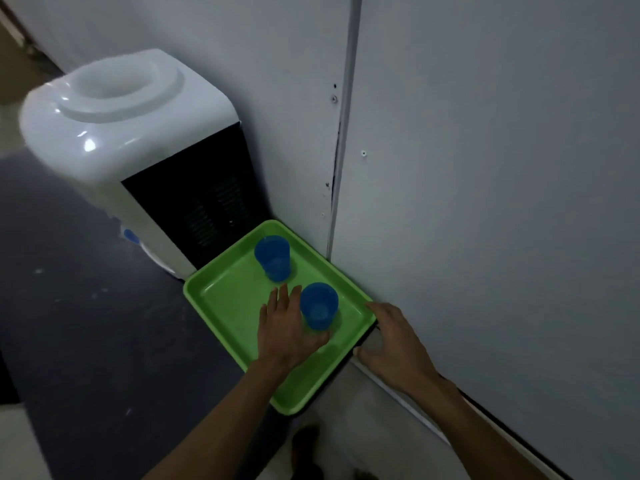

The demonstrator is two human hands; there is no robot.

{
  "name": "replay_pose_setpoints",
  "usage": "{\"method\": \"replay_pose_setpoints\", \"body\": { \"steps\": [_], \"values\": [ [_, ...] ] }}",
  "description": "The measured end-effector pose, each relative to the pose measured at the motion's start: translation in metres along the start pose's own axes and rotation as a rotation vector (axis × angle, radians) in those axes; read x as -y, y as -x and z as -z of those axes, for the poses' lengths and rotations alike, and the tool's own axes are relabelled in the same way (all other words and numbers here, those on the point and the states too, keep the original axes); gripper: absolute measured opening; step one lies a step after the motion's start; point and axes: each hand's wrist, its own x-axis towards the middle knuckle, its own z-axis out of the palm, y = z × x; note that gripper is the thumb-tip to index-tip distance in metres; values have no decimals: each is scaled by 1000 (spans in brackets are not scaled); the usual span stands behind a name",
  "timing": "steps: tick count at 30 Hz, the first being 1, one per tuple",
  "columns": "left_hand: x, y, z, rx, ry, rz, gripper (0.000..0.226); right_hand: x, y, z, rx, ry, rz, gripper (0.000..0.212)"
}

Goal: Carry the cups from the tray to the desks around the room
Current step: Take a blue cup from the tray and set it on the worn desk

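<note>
A green tray lies on a dark counter in the corner by the wall. Two blue cups stand upright on it: the far cup near the back and the near cup closer to me. My left hand is spread over the tray with its fingers apart, just left of the near cup and touching or almost touching its side. My right hand hovers open at the tray's right edge, next to the wall, and holds nothing.
A white water dispenser with a black side panel stands on the dark counter just behind and left of the tray. A grey wall runs close along the right. My foot shows on the floor below the counter edge.
</note>
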Motion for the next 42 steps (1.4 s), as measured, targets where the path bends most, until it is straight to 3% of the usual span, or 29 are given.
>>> {"method": "replay_pose_setpoints", "body": {
  "steps": [7, 18, 28, 42],
  "values": [
    [9, -20, -12, 29, 89, -81, 116, -1, -1, -19, -67, -14, -96, 76],
    [12, -41, -25, 25, 235, -136, 90, -2, 14, -36, -145, -13, -229, 70],
    [13, -49, -37, -21, 287, -186, 98, -4, 33, -36, -180, -8, -331, 71],
    [14, -45, -30, -49, 346, -331, 75, -5, 49, -35, -260, 8, -374, 66]
  ]
}}
